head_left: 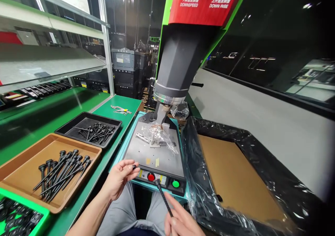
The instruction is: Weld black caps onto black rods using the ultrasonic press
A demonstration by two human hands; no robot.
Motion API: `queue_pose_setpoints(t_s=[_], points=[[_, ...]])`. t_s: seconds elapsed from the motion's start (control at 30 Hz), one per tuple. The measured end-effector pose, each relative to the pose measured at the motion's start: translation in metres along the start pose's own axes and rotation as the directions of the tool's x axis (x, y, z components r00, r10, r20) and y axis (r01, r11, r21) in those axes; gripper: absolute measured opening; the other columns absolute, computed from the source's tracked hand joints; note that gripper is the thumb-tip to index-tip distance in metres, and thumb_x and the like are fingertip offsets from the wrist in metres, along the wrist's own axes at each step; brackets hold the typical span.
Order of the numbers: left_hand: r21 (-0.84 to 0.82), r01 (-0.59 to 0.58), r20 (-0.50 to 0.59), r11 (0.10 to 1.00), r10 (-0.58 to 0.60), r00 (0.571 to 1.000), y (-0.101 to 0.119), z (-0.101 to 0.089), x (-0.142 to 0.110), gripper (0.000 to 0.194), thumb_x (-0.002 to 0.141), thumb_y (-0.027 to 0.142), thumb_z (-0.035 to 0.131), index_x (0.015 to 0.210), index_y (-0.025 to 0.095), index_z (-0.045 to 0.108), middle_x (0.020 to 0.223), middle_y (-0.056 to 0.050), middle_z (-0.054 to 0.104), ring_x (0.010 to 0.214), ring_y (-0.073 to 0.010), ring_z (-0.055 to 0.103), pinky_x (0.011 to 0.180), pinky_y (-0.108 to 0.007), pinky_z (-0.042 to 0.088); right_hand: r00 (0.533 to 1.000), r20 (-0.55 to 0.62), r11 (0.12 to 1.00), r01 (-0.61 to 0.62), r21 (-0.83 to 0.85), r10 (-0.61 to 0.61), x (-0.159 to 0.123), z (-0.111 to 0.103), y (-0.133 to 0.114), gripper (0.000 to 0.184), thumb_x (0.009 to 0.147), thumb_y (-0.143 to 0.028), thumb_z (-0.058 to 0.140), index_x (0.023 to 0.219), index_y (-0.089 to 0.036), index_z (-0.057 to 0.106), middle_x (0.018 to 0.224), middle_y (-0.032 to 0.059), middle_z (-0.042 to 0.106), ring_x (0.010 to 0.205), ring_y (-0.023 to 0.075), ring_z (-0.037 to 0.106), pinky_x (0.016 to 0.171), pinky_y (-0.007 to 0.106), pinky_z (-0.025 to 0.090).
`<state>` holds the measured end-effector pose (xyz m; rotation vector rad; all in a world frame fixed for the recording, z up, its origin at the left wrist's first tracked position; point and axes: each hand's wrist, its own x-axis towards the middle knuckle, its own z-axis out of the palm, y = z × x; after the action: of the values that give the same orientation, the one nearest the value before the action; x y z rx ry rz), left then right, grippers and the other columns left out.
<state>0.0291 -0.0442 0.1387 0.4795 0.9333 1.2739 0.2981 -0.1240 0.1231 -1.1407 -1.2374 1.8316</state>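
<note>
My left hand (122, 176) is raised just in front of the press base, its thumb and fingers pinching a small black part (134, 166). The kind of part cannot be made out. Lower and to the right, my right hand (181, 218) grips a long black ribbed spike (164, 197). Its thicker head points up toward the buttons, and its lower end is hidden by my fingers. The two held pieces are apart. Behind them is the press's metal plate (146, 155), with a fixture wrapped in clear plastic (158, 135) under the press head (170, 68).
A brown tray (96, 152) and a black tray (119, 126) hold black spikes on the left. A green bin (43, 210) contains small black square parts. Pliers (120, 109) lie behind. Red (151, 176) and green (176, 183) buttons face me. A plastic-lined box (193, 180) stands right.
</note>
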Motion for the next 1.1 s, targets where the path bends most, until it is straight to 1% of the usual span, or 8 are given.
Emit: queue_pose_setpoints(t_s=[0.07, 0.2, 0.33, 0.57, 0.73, 0.9, 1.0, 1.1], points=[[-0.037, -0.034, 0.009, 0.999, 0.035, 0.999, -0.004, 0.005, -0.004, 0.033, 0.066, 0.022, 0.083, 0.093, 0.012, 0.066, 0.11, -0.015, 0.069, 0.095, -0.0255, 0.069, 0.083, -0.033, 0.056, 1.0, 0.012, 0.999, -0.027, 0.019, 0.026, 0.025, 0.019, 0.002, 0.079, 0.078, -0.069, 0.058, 0.139, -0.02, 0.045, 0.068, -0.0003, 0.051, 0.048, 0.007, 0.031, 0.044, 0.022, 0.02], [-0.055, -0.089, 0.037, 0.994, 0.091, 0.995, -0.013, 0.013, -0.01, 0.025, 0.068, 0.022, 0.081, 0.087, 0.012, 0.067, 0.12, -0.014, 0.066, 0.103, -0.0259, 0.066, 0.076, -0.026, 0.054, 1.0, 0.006, 1.0, 0.001, 0.004, -0.001, 0.05, 0.045, 0.004, 0.08, 0.077, -0.074, 0.053, 0.133, -0.017, 0.051, 0.064, -0.0043, 0.037, 0.05, 0.0069, 0.025, 0.045, 0.022, 0.016], [-0.026, -0.132, 0.03, 0.991, 0.133, 0.991, -0.019, 0.017, -0.008, 0.023, 0.069, 0.022, 0.08, 0.086, 0.012, 0.069, 0.116, -0.015, 0.068, 0.104, -0.0234, 0.064, 0.076, -0.025, 0.051, 0.996, -0.022, 0.996, 0.081, -0.029, -0.082, 0.054, 0.049, 0.008, 0.073, 0.084, -0.069, 0.048, 0.134, -0.016, 0.051, 0.063, -0.005, 0.033, 0.051, 0.0079, 0.026, 0.045, 0.022, 0.018], [0.006, -0.122, 0.049, 0.993, 0.121, 0.991, -0.022, 0.024, 0.001, 0.023, 0.068, 0.024, 0.08, 0.086, 0.013, 0.07, 0.112, -0.014, 0.069, 0.103, -0.0235, 0.064, 0.086, -0.032, 0.048, 0.982, -0.094, 0.982, 0.153, -0.109, -0.163, 0.052, 0.043, 0.01, 0.063, 0.088, -0.061, 0.048, 0.134, -0.018, 0.052, 0.064, -0.0024, 0.04, 0.053, 0.0098, 0.033, 0.045, 0.023, 0.025], [0.06, -0.122, 0.062, 0.991, 0.119, 0.991, -0.024, 0.024, 0.004, 0.025, 0.07, 0.027, 0.079, 0.089, 0.013, 0.071, 0.113, -0.014, 0.069, 0.105, -0.0247, 0.064, 0.094, -0.036, 0.046, 0.99, -0.038, 0.983, 0.143, 0.116, -0.139, 0.055, 0.045, 0.004, 0.059, 0.088, -0.058, 0.054, 0.131, -0.018, 0.054, 0.063, -0.0059, 0.032, 0.051, 0.0074, 0.024, 0.044, 0.021, 0.02], [0.158, -0.176, 0.123, 0.972, 0.157, 0.98, -0.029, 0.019, 0.006, 0.027, 0.074, 0.028, 0.075, 0.097, 0.014, 0.072, 0.115, -0.014, 0.069, 0.11, -0.0273, 0.062, 0.101, -0.042, 0.043, 0.999, -0.025, 0.909, 0.04, 0.414, -0.032, 0.057, 0.046, 0.005, 0.056, 0.082, -0.056, 0.063, 0.123, -0.017, 0.058, 0.061, -0.0086, 0.027, 0.046, 0.0048, 0.015, 0.041, 0.02, 0.011], [0.211, -0.211, 0.138, 0.955, 0.184, 0.973, -0.03, 0.018, 0.007, 0.032, 0.074, 0.028, 0.075, 0.103, 0.015, 0.071, 0.119, -0.013, 0.067, 0.113, -0.028, 0.06, 0.104, -0.043, 0.041, 0.995, -0.059, 0.952, 0.091, 0.293, -0.077, 0.057, 0.047, 0.008, 0.06, 0.085, -0.058, 0.058, 0.128, -0.017, 0.055, 0.06, -0.0081, 0.028, 0.046, 0.0052, 0.019, 0.041, 0.02, 0.016], [0.244, -0.234, 0.132, 0.941, 0.207, 0.969, -0.029, 0.02, 0.006, 0.033, 0.073, 0.029, 0.075, 0.104, 0.016, 0.071, 0.121, -0.013, 0.066, 0.115, -0.0283, 0.059, 0.104, -0.042, 0.042, 0.972, -0.138, 0.982, 0.189, -0.016, -0.189, 0.055, 0.046, 0.009, 0.058, 0.091, -0.057, 0.047, 0.133, -0.017, 0.053, 0.057, -0.0038, 0.041, 0.046, 0.0092, 0.036, 0.043, 0.021, 0.032]])
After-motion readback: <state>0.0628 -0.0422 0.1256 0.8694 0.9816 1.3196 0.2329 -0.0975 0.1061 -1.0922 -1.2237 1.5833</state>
